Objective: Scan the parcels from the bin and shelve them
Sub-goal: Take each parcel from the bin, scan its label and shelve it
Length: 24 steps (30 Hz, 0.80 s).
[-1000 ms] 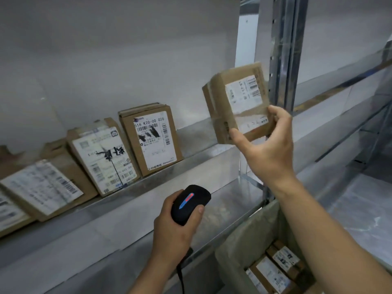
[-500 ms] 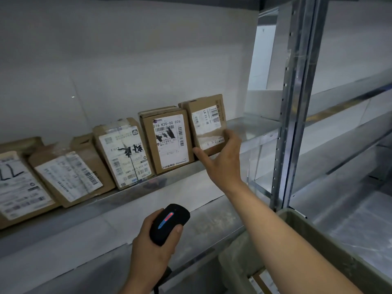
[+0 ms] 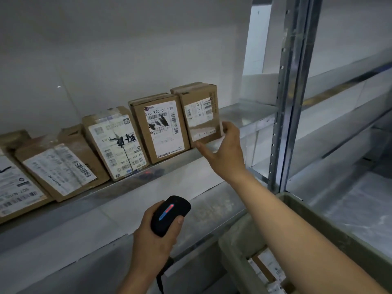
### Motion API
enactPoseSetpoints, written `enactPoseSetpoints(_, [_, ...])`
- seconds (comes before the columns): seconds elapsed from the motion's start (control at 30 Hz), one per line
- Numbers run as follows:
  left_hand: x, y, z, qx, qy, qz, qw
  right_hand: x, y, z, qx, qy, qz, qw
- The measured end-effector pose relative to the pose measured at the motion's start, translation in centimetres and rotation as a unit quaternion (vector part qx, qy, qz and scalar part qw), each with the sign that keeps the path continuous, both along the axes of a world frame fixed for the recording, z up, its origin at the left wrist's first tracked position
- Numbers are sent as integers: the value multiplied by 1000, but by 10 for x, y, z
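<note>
head-worn view, facing shelf point(image 3: 212, 166), close, angled downward

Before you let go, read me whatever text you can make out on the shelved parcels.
"516 K20-00 028": top of the label on the second parcel from the right.
"LB-23": printed sideways on the rightmost parcel, which the right hand touches; what follows is unclear.
Remaining labels, the handwriting and all barcodes: too blurred to read.
</note>
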<state>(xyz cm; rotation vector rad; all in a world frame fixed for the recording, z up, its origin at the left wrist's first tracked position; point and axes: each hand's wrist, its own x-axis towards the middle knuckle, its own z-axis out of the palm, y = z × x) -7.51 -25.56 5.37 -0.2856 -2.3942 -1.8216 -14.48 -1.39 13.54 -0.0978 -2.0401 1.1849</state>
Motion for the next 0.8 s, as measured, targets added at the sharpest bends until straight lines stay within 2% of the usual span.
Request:
enactPoseSetpoints(0.2, [-2, 26, -25, -27, 2, -46, 999, 59, 65, -57, 16, -82, -93, 992])
enactPoseSetpoints(0.47, [-2, 101, -55, -81, -1, -182, 980, 164, 140, -142, -5, -222, -183, 958])
enactPoseSetpoints(0.63, [6, 165, -70, -122, -8, -278, 953, 248, 178, -185, -36, -282, -258, 923])
enactPoseSetpoints(0.8, [21, 232, -87, -157, -1, -388, 908, 324, 201, -231, -88, -340, -329, 876])
